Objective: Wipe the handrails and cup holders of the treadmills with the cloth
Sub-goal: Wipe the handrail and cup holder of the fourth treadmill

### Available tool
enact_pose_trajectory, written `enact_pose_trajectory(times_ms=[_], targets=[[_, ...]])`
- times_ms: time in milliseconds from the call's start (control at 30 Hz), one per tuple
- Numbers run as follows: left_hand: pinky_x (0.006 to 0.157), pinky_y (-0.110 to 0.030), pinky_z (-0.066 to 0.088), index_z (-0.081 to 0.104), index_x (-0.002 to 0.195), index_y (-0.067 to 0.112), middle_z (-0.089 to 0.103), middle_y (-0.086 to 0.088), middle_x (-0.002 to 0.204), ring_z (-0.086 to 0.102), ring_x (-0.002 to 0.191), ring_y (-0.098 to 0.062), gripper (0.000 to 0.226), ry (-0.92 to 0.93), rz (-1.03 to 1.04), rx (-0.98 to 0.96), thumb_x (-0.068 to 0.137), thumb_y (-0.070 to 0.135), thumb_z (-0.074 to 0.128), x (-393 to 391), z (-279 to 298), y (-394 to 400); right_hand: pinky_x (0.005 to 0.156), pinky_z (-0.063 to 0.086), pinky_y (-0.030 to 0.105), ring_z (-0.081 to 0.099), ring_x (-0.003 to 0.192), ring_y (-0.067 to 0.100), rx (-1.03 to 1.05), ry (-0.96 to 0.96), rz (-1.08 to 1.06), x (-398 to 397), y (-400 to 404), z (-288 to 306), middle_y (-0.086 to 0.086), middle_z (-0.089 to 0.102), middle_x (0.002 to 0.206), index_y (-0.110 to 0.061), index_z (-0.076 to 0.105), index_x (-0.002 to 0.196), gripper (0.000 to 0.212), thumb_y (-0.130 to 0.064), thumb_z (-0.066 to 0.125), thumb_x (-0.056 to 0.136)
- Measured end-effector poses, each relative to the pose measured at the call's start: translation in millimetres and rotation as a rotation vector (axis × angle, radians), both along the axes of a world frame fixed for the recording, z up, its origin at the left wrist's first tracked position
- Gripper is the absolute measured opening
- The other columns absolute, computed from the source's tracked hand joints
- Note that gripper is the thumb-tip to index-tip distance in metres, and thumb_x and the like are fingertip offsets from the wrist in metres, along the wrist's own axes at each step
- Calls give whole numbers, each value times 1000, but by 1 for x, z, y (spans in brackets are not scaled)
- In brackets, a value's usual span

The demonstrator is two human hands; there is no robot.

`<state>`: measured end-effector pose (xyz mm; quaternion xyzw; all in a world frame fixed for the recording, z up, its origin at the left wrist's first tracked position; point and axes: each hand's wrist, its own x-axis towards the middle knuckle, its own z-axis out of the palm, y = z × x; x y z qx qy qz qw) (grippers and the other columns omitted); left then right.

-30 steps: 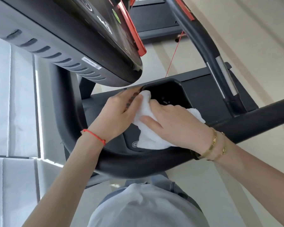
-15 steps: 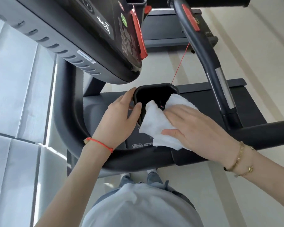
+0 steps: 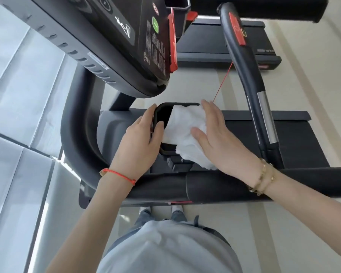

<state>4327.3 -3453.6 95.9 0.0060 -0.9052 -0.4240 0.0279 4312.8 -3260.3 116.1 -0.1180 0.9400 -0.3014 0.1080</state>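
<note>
The left hand [image 3: 140, 142] is gripping the cup holder [image 3: 161, 113] rim while the right hand [image 3: 217, 138], fingers flat, is pressing the cloth [image 3: 185, 131] over it (ideally working it into the corners).

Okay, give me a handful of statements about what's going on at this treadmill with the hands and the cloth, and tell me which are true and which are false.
1. The right hand presses the white cloth onto the cup holder with straight fingers. True.
2. The left hand holds the cloth. False: it holds the cup holder's left rim, thumb inside, and only borders the cloth.
3. A red string bracelet is on the left wrist. True.
4. The cloth is blue. False: it is white.
5. The cloth covers the whole cup holder. False: the left part of the opening shows dark and uncovered.
</note>
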Motion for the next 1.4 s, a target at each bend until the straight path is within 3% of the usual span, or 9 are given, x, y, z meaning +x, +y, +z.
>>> enact_pose_trajectory(times_ms=[100, 200, 400, 533, 767, 967, 1100, 1233, 1400], targets=[[82, -27, 50, 35, 151, 25, 60, 5, 107, 60, 86, -13, 51, -2, 29, 12, 101, 33, 45, 2, 0, 3, 106, 21, 19, 24, 143, 19, 40, -18, 99, -45, 2, 1, 2, 12, 160, -16, 7, 153, 65, -35, 40, 101], [84, -29, 50, 36, 150, 23, 63, 2, 107, 62, 87, -15, 51, 9, 43, 6, 101, 31, 48, 2, 0, 4, 91, 31, 27, 41, 130, 23, 54, -19, 210, -70, 2, 7, 1, 34, 151, -21, 20, 150, 59, -34, 46, 99], [92, -36, 53, 45, 144, 20, 65, 1, 122, 64, 100, -17, 47, 13, 78, -19, 98, 29, 50, -1, 2, 2, 100, 3, -3, 3, 138, -9, -68, -54, 280, -38, 20, -2, -15, -4, 159, -20, -5, 154, 74, -40, 42, 100], [88, -28, 51, 48, 141, 21, 67, 3, 116, 65, 97, -14, 44, 29, 88, -43, 98, 28, 52, -2, 1, 2, 104, 22, 17, 27, 138, 14, 63, 53, 359, -62, 8, 4, 0, 20, 154, -13, 15, 151, 63, -33, 46, 100], [75, -1, 41, 53, 134, 24, 69, 10, 100, 61, 87, -1, 36, 45, 76, -47, 98, 26, 50, -1, 0, 0, 77, 45, 40, 58, 95, 24, 285, 280, 618, -92, -35, 13, -2, 56, 122, -17, 42, 130, 39, -38, 47, 97], [80, 3, 37, 50, 137, 29, 62, 19, 106, 56, 88, 17, 40, 53, 84, -41, 98, 30, 49, 1, -1, -1, 77, 38, 36, 54, 104, 26, 180, 149, 386, -76, 4, 6, -1, 49, 133, -18, 36, 136, 43, -39, 44, 99], [78, -9, 43, 50, 137, 30, 66, 14, 109, 60, 90, 4, 39, 43, 99, -51, 98, 32, 49, 2, -3, -1, 77, 36, 35, 51, 100, 22, 38, 6, 291, -66, 11, 4, -1, 49, 124, -18, 34, 135, 45, -39, 47, 97], [79, -10, 45, 51, 137, 28, 66, 11, 107, 60, 89, 1, 39, 53, 97, -60, 98, 29, 51, 2, -2, -1, 62, 29, 34, 52, 88, 25, 92, 7, 332, -86, -9, 10, -2, 53, 88, -9, 49, 112, 32, -34, 57, 93], [76, 0, 41, 52, 136, 28, 66, 11, 104, 61, 87, 0, 39, 44, 114, -46, 97, 27, 52, 2, 0, 0, 60, 33, 14, 49, 85, 14, -119, -42, 109, -63, 0, 0, -4, 53, 99, -15, 44, 123, 36, -33, 56, 94]])
